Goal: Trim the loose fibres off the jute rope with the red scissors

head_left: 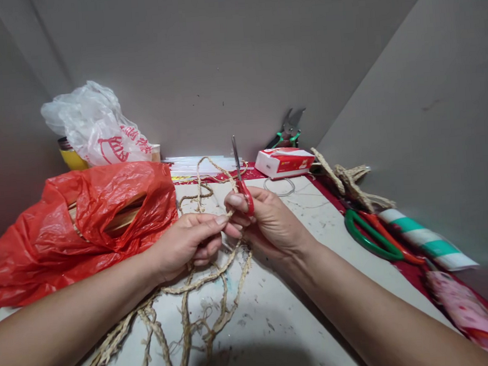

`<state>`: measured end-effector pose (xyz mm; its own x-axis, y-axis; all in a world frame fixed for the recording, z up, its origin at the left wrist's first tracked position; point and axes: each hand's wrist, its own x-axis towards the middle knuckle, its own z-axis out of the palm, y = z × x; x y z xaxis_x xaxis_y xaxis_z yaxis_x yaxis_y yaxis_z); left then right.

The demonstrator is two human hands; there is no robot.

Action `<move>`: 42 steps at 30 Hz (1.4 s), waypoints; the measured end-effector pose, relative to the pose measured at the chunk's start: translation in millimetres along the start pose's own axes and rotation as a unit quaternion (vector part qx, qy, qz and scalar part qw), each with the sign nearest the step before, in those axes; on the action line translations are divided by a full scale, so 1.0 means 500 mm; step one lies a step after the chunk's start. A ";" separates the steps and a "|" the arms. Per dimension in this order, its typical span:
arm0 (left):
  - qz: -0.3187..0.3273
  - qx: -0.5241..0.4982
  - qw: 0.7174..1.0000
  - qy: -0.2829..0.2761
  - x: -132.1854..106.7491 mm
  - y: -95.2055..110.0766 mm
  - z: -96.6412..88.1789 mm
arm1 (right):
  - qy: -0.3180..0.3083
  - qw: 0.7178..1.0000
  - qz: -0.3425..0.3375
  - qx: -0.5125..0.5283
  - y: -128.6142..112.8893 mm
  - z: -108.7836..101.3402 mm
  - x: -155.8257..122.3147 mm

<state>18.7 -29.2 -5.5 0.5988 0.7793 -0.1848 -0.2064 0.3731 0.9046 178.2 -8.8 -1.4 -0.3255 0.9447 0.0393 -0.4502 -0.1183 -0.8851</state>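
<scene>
My left hand [200, 236] is closed, pinching a braided straw cord [204, 280] between thumb and forefinger. Close beside it, my right hand [263, 218] is closed around small red-handled scissors [247, 196], whose blades point up and away from me. Its thumb and fingertips also press on the cord near the left fingertips. One stretch of the cord loops up behind the hands. More pale, twisted strands [154, 334] fan out over the table below the left forearm. My fingers hide the part of the cord between the hands.
A red plastic bag [30, 237] holding wooden strips lies left, with a white bag [89, 121] behind. At the back are a red-and-white box [284, 162] and pruning shears [289, 128]. Large green-and-orange-handled scissors [375, 238] lie right. Debris dots the white tabletop [313, 217]; grey walls enclose it.
</scene>
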 end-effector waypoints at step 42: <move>0.182 -0.010 0.939 0.291 0.021 0.012 -0.014 | 0.053 0.704 -0.225 -0.672 0.005 -0.045 0.003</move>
<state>18.3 -15.4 -4.8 -0.0374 0.9981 -0.0480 -0.3332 0.0328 0.9423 195.5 -0.8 -13.9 -0.3057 0.8198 0.4842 0.7273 0.5293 -0.4369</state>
